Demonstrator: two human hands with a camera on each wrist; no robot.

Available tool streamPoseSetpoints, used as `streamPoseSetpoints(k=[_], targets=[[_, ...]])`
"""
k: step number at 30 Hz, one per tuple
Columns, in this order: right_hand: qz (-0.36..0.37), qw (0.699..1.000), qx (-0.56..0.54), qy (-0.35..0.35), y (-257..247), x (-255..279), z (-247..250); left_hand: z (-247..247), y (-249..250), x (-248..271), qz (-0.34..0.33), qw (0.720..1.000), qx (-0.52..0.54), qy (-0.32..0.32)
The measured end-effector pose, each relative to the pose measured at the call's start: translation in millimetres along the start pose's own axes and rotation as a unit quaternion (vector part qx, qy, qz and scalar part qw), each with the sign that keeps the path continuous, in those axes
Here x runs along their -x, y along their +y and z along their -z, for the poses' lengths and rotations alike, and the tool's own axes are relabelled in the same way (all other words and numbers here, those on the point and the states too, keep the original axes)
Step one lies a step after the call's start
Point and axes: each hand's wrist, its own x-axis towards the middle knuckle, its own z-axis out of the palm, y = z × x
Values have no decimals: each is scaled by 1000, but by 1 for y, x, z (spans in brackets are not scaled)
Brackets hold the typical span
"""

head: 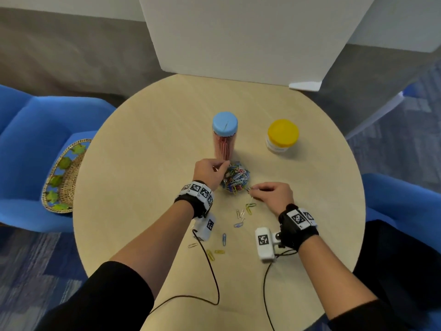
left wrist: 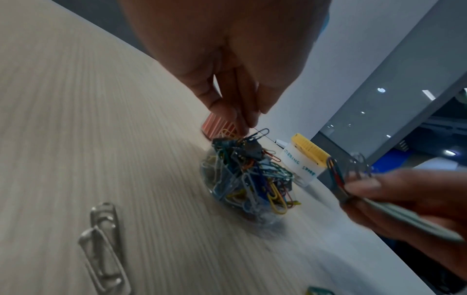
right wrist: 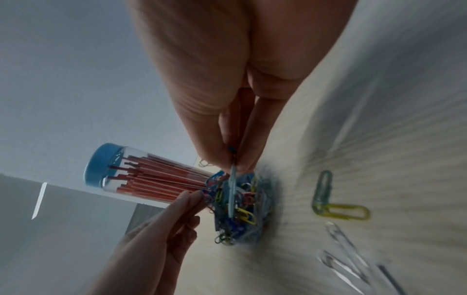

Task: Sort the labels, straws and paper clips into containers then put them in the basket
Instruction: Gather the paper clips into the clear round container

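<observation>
A small clear container (head: 235,179) heaped with coloured paper clips (left wrist: 242,175) stands mid-table. My left hand (head: 225,165) is at the heap's far left edge, its fingertips (left wrist: 243,121) pinching a paper clip at the top of the pile. My right hand (head: 251,188) is at the near right edge and pinches a few paper clips (left wrist: 353,171), one pale blue clip (right wrist: 232,179) hanging over the heap. Loose paper clips (head: 241,215) lie on the table near my wrists. Just behind the heap stands a tall blue-lidded jar of red straws (head: 224,137).
A yellow-lidded white jar (head: 282,137) stands at the back right of the round wooden table (head: 143,187). A wicker basket (head: 64,175) with green leaves sits on the blue chair to the left. A white panel rises behind the table. Wrist camera cables trail over the near edge.
</observation>
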Motion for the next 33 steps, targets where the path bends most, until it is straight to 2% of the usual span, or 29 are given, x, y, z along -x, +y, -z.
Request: streamPoseSetpoints(k=[4, 7, 9, 13, 18, 22, 26, 28, 29, 31, 33], targets=[[74, 996, 39, 17, -28, -16, -11, 9, -11, 0, -12, 1000, -17, 22], [108, 991, 83, 9, -44, -26, -23, 18, -24, 3, 18, 998, -13, 61], [121, 985, 122, 2, -50, -32, -31, 24, -35, 9, 41, 997, -13, 65], [125, 973, 193, -19, -56, -41, -42, 32, -60, 32, 39, 997, -58, -15], [147, 960, 238, -25, -56, -42, -44, 40, -79, 57, -42, 986, -114, -116], [164, 958, 236, -17, -51, -39, -40, 46, -89, 72, -145, 930, -218, -258], [193, 962, 190, 20, -41, -33, -30, 58, -92, 85, -182, 885, -306, -299], [182, 960, 202, 66, -29, -28, -18, 63, -93, 90, -188, 870, -338, -306], [154, 959, 222, 79, -20, -24, -11, 66, -94, 93, -186, 867, -347, -306], [75, 957, 271, 74, 0, -13, -2, 70, -98, 100, -173, 868, -355, -301], [37, 949, 311, 42, 19, 5, -6, 72, -103, 110, -157, 876, -353, -288]])
